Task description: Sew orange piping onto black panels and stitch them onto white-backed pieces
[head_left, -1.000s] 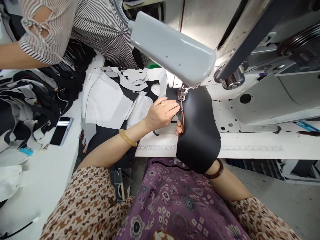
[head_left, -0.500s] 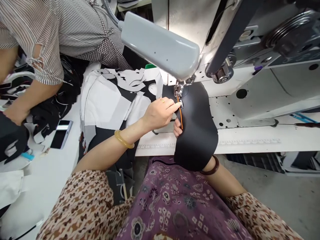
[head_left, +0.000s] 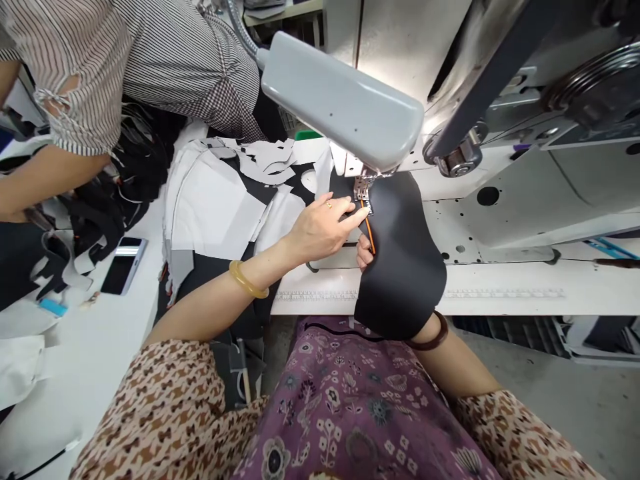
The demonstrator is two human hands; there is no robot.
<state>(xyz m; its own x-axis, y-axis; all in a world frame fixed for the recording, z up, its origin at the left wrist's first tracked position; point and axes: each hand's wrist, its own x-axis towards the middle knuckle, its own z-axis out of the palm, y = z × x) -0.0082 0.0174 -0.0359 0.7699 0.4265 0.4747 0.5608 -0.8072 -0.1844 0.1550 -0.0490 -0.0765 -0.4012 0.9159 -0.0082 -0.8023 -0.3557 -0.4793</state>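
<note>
A smooth black panel (head_left: 406,267) lies under the presser foot (head_left: 362,188) of a sewing machine, its near end hanging over the table edge. Along its left edge runs a thin orange strip (head_left: 371,235), leading up to the foot. My left hand (head_left: 323,227) rests beside the foot with fingers apart; its index fingertip presses on a small black label (head_left: 370,209) with white lettering, partly covered. From beneath the panel comes my right hand (head_left: 365,252), its fingertips curled over the left edge below the strip; the rest of that hand is hidden under the panel.
A grey lamp housing (head_left: 345,100) hangs over the needle area. White and black cut pieces (head_left: 210,207) are piled at left. Beyond them lie a phone (head_left: 124,265) and black strips, where a co-worker's arm (head_left: 55,177) reaches in. A ruler (head_left: 315,295) runs along the front edge.
The orange strip and label have gone slightly further toward the presser foot. My left fingers have spread somewhat. The co-worker's arm has drawn back left, and the whole view has shifted a little.
</note>
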